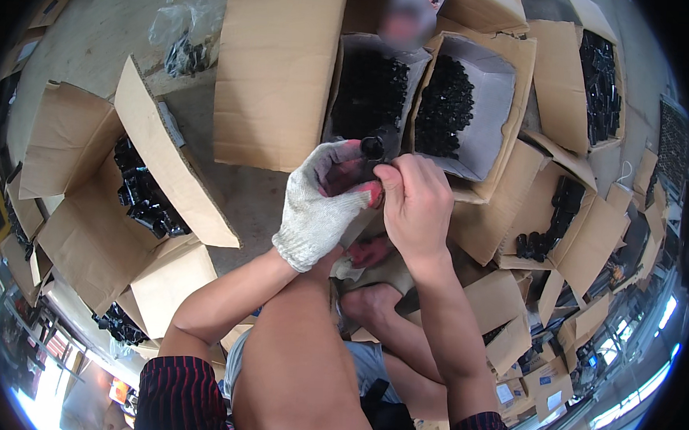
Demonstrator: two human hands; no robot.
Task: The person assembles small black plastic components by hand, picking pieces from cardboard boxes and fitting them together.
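My left hand (314,194), in a whitish knit glove with grimy red fingers, is closed around a small black tubular part (372,146). The part's round open end points up and away from me. My bare right hand (419,207) is pinched, thumb against curled fingers, right up against the part's near side. Whatever lies in that pinch is hidden. Just beyond my hands is an open cardboard box with two grey-lined bins. Small black parts (370,92) fill the left bin, and a heap of black pieces (444,107) covers much of the right one.
At the left stands an open carton (87,225) with glossy black parts (149,193). A clear plastic bag (186,39) lies on the floor at the far left. Cartons of black parts (598,88) line the right side. A red-and-white glove (367,251) shows by my legs.
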